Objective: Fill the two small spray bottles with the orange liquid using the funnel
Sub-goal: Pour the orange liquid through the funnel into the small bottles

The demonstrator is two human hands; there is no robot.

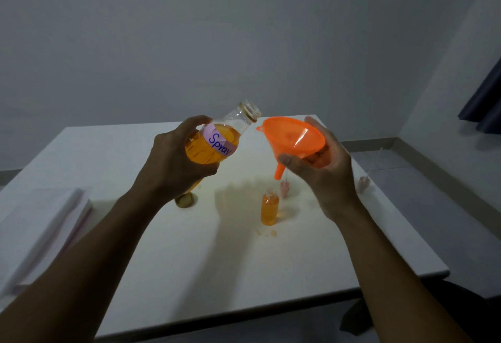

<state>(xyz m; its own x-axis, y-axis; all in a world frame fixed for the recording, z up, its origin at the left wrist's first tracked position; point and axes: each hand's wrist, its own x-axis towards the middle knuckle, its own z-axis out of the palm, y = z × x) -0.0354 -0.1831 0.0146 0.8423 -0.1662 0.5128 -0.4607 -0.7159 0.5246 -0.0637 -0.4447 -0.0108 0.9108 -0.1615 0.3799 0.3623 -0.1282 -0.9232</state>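
My left hand (177,158) grips a clear bottle of orange liquid (214,139) with a pink label reading "Spray"; it is uncapped and tilted, mouth up to the right. An orange funnel (294,139) is held tilted in my right hand (322,169), its spout pointing down-left above the table. Below the funnel stands a small open bottle full of orange liquid (269,208). Two pink spray tops lie on the table, one (284,188) behind that bottle, one (363,183) to the right. I can make out only this one small bottle.
A gold cap (185,201) lies on the white table (217,261) below the big bottle. Small orange drops (269,232) sit in front of the small bottle. A stack of white sheets (40,228) lies at the left edge. A dark curtain (485,98) hangs at right.
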